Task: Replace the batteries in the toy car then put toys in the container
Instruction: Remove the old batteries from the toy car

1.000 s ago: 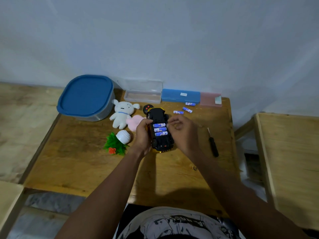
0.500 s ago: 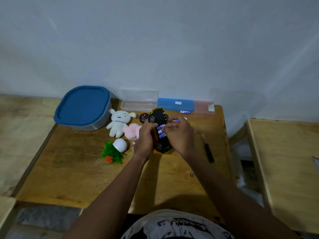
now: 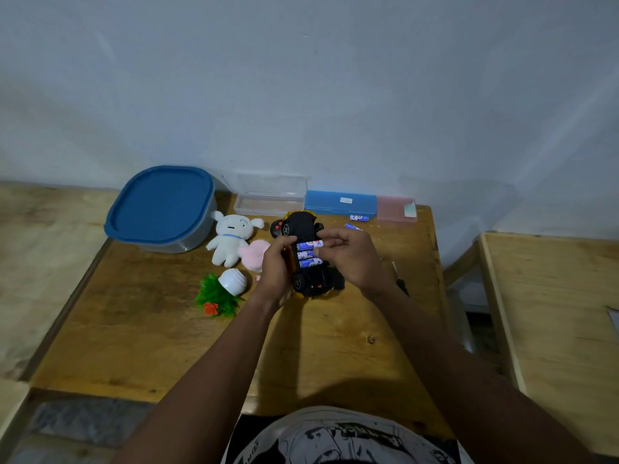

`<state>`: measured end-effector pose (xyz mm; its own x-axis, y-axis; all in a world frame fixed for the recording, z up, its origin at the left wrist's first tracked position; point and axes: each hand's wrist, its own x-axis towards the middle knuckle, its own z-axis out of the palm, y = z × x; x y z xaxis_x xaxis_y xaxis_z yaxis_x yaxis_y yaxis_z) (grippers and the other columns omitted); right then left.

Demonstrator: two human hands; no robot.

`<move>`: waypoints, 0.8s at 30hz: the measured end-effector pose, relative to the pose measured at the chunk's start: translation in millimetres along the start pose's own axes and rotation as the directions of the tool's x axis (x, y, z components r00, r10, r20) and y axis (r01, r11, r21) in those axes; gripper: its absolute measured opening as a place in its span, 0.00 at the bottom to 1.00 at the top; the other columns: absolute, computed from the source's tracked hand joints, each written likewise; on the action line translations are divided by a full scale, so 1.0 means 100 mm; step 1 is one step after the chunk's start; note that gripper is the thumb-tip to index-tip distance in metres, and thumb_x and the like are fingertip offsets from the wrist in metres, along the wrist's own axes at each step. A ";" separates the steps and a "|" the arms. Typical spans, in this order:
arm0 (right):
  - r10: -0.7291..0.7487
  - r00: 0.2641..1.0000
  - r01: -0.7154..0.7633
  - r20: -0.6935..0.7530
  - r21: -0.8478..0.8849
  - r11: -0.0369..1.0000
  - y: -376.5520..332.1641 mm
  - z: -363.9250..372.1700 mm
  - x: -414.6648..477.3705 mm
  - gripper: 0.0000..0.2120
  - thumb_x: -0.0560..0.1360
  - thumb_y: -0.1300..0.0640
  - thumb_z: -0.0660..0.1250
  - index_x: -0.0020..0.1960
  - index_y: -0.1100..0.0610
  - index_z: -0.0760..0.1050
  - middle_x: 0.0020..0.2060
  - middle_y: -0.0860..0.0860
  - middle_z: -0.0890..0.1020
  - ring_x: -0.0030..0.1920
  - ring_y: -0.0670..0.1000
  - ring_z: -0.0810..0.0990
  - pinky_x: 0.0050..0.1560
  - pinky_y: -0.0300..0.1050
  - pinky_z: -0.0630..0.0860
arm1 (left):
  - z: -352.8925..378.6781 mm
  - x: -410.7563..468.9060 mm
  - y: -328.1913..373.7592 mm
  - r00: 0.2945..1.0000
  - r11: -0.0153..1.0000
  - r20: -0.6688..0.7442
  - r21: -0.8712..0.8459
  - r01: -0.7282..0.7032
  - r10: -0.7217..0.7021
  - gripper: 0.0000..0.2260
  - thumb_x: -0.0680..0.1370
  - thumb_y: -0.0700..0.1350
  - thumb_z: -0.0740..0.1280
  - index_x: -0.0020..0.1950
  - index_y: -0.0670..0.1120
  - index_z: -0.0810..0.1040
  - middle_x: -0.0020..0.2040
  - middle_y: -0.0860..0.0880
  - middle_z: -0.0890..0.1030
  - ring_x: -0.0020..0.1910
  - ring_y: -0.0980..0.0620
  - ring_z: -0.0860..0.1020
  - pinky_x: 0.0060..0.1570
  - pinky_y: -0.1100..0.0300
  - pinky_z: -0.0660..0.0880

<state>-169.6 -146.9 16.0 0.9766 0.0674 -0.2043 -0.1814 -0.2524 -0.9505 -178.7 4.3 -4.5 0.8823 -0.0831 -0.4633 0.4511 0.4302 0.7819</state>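
1. Since half a second ago you have rolled the toy car [image 3: 300, 226] back, so its underside faces you more squarely and the three batteries [image 3: 310, 253] in the open bay show in full.
2. Your left grip [image 3: 276, 266] is curled round the car's left flank. Your right grip [image 3: 355, 259] wraps the opposite side, with its fingertips at the cells' right ends. Both are closed on the car, with nothing else in them.
3. Clamping both flanks probably keeps the bay steady while you seat or pry the cells. I cannot tell whether the car's near end rests on the tabletop [image 3: 160, 346].
4. Two loose batteries [image 3: 359, 217] lie just beyond the right grip, by the blue case [image 3: 340, 202]. I cannot tell whether they are old or new.
5. The pink plush [image 3: 252, 256], white plush [image 3: 230, 239] and toy plant [image 3: 217, 294] crowd close on the outer side of your left grip. The container [image 3: 160, 205] sits further out that way with its lid on.
6. The open room lies nearer you than both grips. A screwdriver [image 3: 401, 283] peeks out beside your right wrist, near the tabletop's right edge, so a sweep of the arm could knock it off.
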 end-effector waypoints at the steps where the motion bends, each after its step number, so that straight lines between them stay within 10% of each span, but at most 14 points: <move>1: -0.012 1.000 0.012 0.002 -0.030 0.999 0.01 0.00 0.00 0.15 0.70 0.63 0.77 0.56 0.59 0.82 0.43 0.55 0.85 0.45 0.53 0.83 0.52 0.55 0.82 | 0.00 0.00 0.00 1.000 1.000 0.018 -0.019 0.011 -0.011 0.20 0.80 0.46 0.55 0.64 0.37 0.77 0.53 0.38 0.81 0.48 0.42 0.82 0.47 0.52 0.80; 10: -0.073 0.997 0.074 0.020 -0.105 0.992 0.04 0.00 -0.09 0.09 0.74 0.57 0.74 0.53 0.57 0.83 0.47 0.50 0.85 0.46 0.46 0.84 0.50 0.50 0.83 | -0.05 -0.01 0.01 0.996 0.996 0.056 -0.058 0.074 -0.071 0.18 0.80 0.48 0.56 0.61 0.39 0.79 0.52 0.39 0.84 0.48 0.43 0.84 0.49 0.51 0.80; 19: -0.039 0.999 0.043 -0.021 0.232 0.972 -0.06 -0.18 -0.12 0.09 0.80 0.64 0.64 0.57 0.58 0.81 0.52 0.56 0.84 0.48 0.50 0.86 0.50 0.48 0.83 | -0.09 -0.04 0.09 0.975 0.981 0.132 -0.049 0.186 -0.178 0.23 0.82 0.56 0.59 0.72 0.42 0.74 0.65 0.36 0.79 0.63 0.38 0.78 0.67 0.41 0.71; 24: -0.313 0.930 0.351 0.190 -0.215 0.911 -0.09 -0.19 -0.08 0.10 0.77 0.64 0.66 0.53 0.53 0.81 0.50 0.51 0.83 0.50 0.49 0.81 0.49 0.44 0.80 | -0.04 -0.02 0.15 0.963 0.974 0.145 0.019 0.226 -0.226 0.22 0.82 0.56 0.60 0.70 0.44 0.76 0.63 0.37 0.81 0.59 0.40 0.81 0.64 0.44 0.75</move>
<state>-173.6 -163.1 30.9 0.9435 0.3251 0.0633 0.2022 -0.4139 -0.8876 -173.7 14.4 6.6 0.7671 -0.3077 -0.5629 0.6414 0.3832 0.6646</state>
